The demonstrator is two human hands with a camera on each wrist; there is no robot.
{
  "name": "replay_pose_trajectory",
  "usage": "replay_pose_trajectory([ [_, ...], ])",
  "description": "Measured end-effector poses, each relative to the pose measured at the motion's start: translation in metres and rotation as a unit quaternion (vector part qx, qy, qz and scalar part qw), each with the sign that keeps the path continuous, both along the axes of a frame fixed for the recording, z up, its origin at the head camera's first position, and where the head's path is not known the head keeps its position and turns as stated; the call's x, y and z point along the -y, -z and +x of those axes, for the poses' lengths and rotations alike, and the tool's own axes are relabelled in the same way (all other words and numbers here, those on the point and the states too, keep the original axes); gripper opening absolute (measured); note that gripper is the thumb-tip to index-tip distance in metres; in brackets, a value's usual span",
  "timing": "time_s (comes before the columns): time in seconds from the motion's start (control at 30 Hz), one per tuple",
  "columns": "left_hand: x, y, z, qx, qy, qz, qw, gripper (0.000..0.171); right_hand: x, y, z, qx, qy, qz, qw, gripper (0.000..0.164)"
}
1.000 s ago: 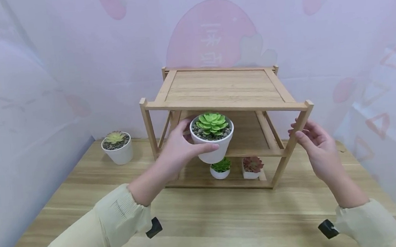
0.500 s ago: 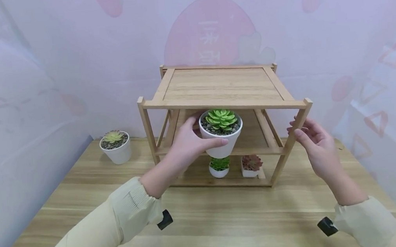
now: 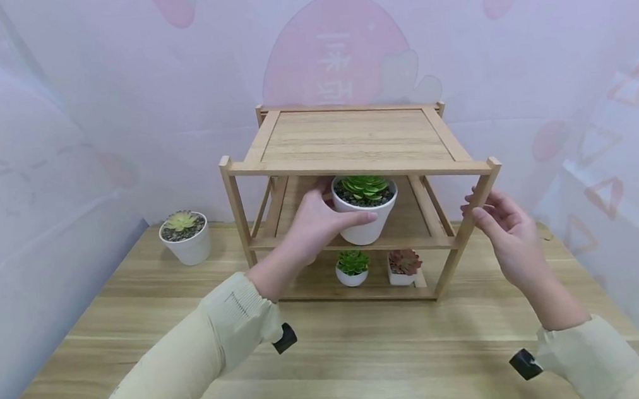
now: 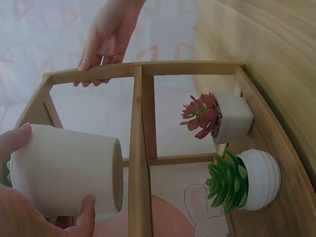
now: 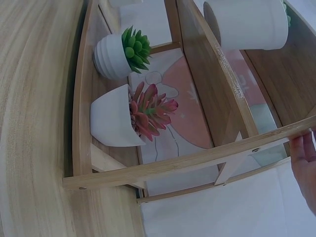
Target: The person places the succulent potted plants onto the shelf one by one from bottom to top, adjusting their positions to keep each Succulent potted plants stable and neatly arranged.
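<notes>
Nearest us, two pale sleeves reach over a wood-grain tabletop. Beyond them, our left hand grips a white pot by its sides, the thumb lying across its front. We hold the pot roughly upright in the front opening of a wooden rack, below the top shelf and just above the middle shelf. To manage it well, we judge, we should hold it level and go slowly, with the leaves low enough to clear the top rail and the base high enough to miss the middle shelf's edge. Our right hand grips the rack's right front post, fingers behind and thumb in front; a firm hold there should steady the frame.

The pot is smooth and plain, tapering towards its base. Dark pebbles surround a bright green rosette, its top partly hidden by the rail.

On the bottom shelf stand a small green succulent and a red one, each in white. Left of the rack sits another white pot with a yellowish succulent.
</notes>
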State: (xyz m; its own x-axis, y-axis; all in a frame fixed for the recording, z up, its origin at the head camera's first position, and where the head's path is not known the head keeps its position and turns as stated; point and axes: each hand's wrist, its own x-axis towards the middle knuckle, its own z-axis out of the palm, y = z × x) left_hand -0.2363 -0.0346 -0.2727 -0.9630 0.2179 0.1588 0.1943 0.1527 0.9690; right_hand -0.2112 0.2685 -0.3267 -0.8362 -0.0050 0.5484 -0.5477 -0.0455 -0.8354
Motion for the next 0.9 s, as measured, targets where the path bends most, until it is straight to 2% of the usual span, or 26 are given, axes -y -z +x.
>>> replay_pose_trajectory([
  [0.27,-0.015,0.004,-0.009,-0.015,-0.019,-0.037,0.9990,0.094,0.000,0.001,0.001,0.002,0.006,0.004,1.000,0.033],
  [0.4,-0.021,0.004,-0.011,-0.014,-0.013,-0.028,0.9994,0.094,0.000,0.000,0.002,0.004,0.009,0.008,1.000,0.032],
  [0.67,-0.035,0.005,-0.015,0.014,0.000,0.009,0.9999,0.097,0.002,0.000,0.004,0.001,0.009,0.006,1.000,0.033],
  [0.9,-0.050,0.005,-0.018,0.029,0.011,0.022,0.9993,0.095,0.003,0.001,0.005,-0.004,0.009,0.004,1.000,0.034],
])
